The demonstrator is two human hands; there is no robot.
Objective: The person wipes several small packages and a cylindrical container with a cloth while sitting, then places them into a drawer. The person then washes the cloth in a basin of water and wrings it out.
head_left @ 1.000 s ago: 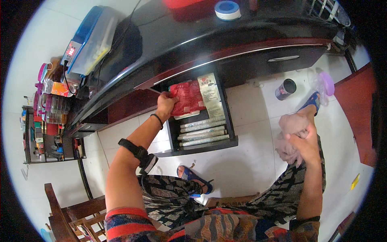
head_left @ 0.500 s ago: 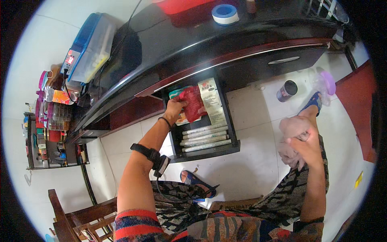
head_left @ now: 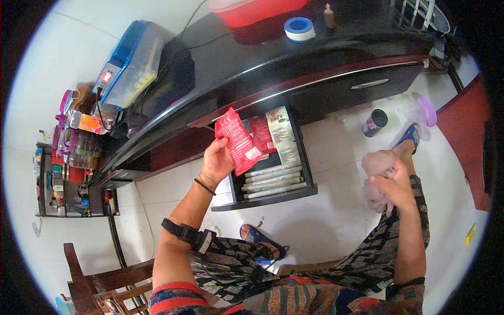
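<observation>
My left hand (head_left: 217,161) is closed on the lower left edge of a red packet (head_left: 237,140), held up over the left side of an open black drawer (head_left: 265,202). Inside the drawer lie a second red packet (head_left: 261,134), a long cream-coloured packet (head_left: 283,135) and several thin wrapped rolls (head_left: 274,180) side by side near its front. Off to the right, my right hand (head_left: 397,185) grips a crumpled greyish-pink cloth (head_left: 379,167) above my knee.
On the glossy black desktop (head_left: 236,58) stand a blue-and-white tape roll (head_left: 299,30), a small bottle (head_left: 329,17), a red basin (head_left: 257,10) and a blue-lidded plastic box (head_left: 131,65). A dark canister (head_left: 375,123) and a purple-lidded jar (head_left: 426,112) are on the floor. A wooden chair (head_left: 100,278) is lower left.
My left hand has lifted the red packet up and out of the drawer, uncovering another red packet beneath. The right hand still holds the cloth in about the same place.
</observation>
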